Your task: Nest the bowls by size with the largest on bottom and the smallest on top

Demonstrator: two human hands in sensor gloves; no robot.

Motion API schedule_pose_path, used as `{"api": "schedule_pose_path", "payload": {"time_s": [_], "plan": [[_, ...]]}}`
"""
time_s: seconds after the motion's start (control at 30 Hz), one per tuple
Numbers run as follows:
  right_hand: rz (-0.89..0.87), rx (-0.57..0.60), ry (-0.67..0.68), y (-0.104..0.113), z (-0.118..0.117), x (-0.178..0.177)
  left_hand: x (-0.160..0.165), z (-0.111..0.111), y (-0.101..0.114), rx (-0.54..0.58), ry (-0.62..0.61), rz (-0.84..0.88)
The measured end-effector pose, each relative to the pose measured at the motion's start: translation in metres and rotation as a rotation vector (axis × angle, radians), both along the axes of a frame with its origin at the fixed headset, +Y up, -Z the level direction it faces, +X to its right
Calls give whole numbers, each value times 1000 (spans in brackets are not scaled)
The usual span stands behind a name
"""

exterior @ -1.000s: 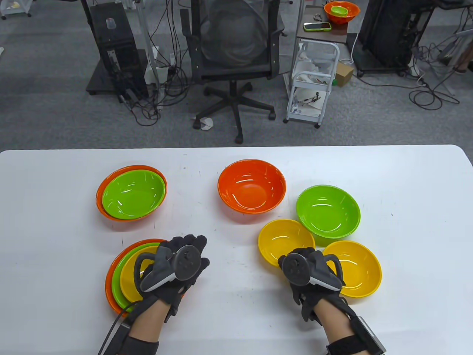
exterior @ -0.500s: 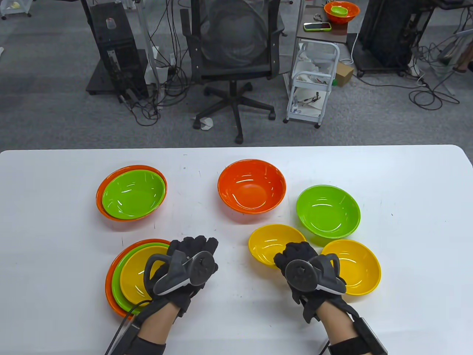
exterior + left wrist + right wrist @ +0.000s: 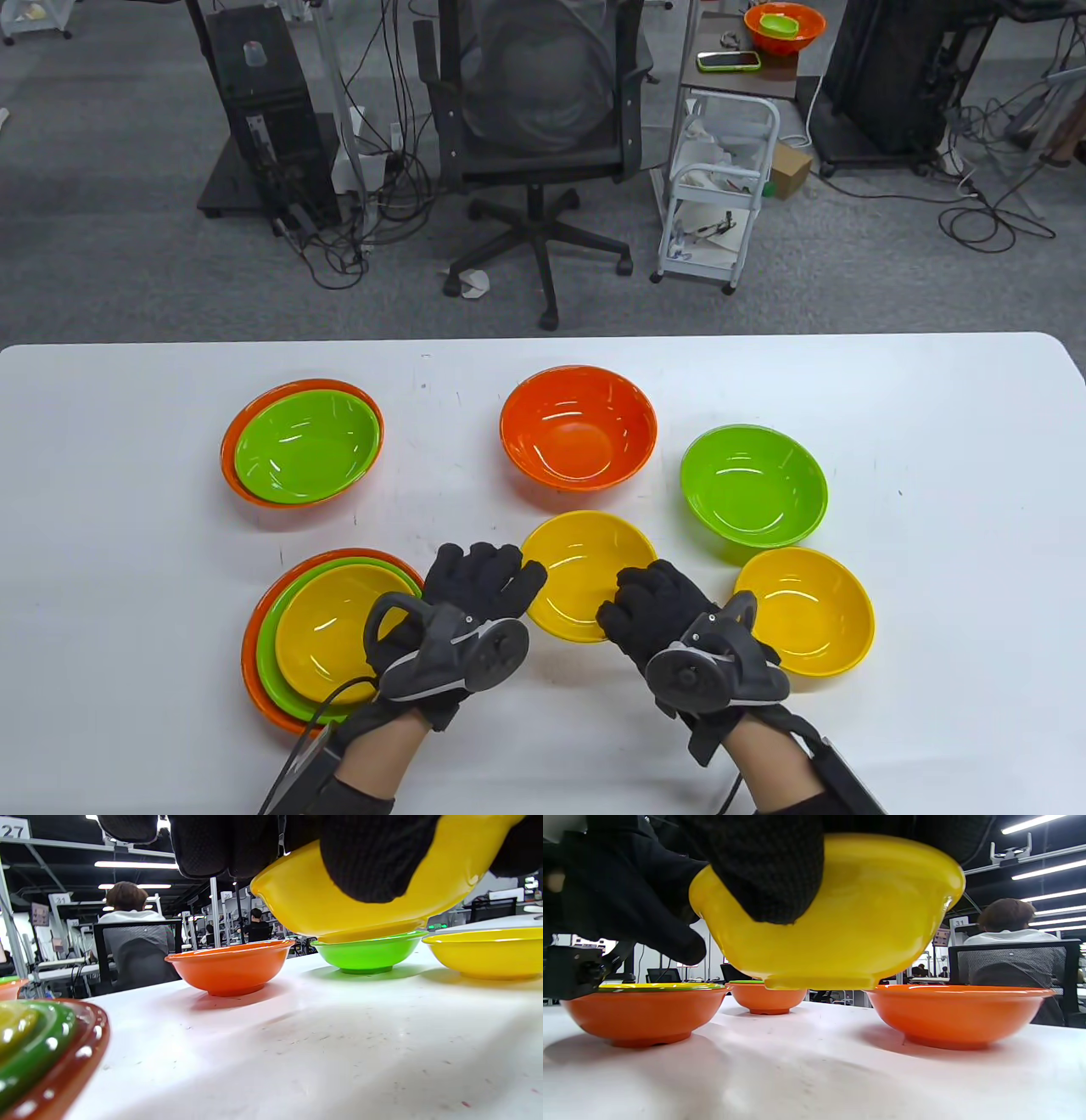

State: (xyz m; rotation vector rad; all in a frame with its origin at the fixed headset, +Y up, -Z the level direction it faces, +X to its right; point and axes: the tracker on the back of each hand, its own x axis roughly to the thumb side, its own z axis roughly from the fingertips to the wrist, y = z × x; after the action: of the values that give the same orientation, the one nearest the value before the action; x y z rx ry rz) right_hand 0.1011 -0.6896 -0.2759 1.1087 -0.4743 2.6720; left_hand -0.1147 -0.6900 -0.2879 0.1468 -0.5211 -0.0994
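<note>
A small yellow bowl [image 3: 577, 573] hangs just above the table between my hands; it also shows in the left wrist view [image 3: 297, 904] and the right wrist view [image 3: 874, 921]. My right hand [image 3: 632, 598] grips its near right rim. My left hand [image 3: 509, 577] grips its left rim, fingers over the edge. To the near left is a stack [image 3: 331, 632] of yellow in green in orange. At the back left a green bowl sits in an orange one [image 3: 307, 446]. A single orange bowl [image 3: 577, 429], a green bowl [image 3: 753, 484] and another yellow bowl [image 3: 802, 611] stand apart.
The white table [image 3: 933, 407] carries only the bowls. Its far edge faces an office chair [image 3: 539, 110] and a small cart [image 3: 717, 204] on the floor. Bare tabletop lies to the far right and along the front edge.
My right hand lifted the yellow bowl from beside the green bowl and carried it left. My left hand left the near stack, moved right and took the bowl's left rim.
</note>
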Motion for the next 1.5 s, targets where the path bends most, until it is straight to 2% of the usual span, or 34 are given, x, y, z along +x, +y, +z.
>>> {"api": "schedule_pose_path", "payload": {"time_s": [0.23, 0.53, 0.8, 0.9, 1.23, 1.5], "plan": [[4, 27, 40, 2, 6, -6, 10, 8, -1, 29, -67, -23], [-9, 35, 44, 2, 6, -6, 21, 12, -5, 5, -143, -51], [-10, 26, 15, 0, 2, -3, 24, 10, -7, 5, -151, -55], [-36, 63, -7, 1, 0, 0, 22, 5, -4, -1, -144, -37], [-126, 29, -87, 4, -11, 18, 9, -13, 5, 31, -24, -55], [-158, -38, -174, 1, -21, 35, -3, -51, 35, 108, 132, -116]]}}
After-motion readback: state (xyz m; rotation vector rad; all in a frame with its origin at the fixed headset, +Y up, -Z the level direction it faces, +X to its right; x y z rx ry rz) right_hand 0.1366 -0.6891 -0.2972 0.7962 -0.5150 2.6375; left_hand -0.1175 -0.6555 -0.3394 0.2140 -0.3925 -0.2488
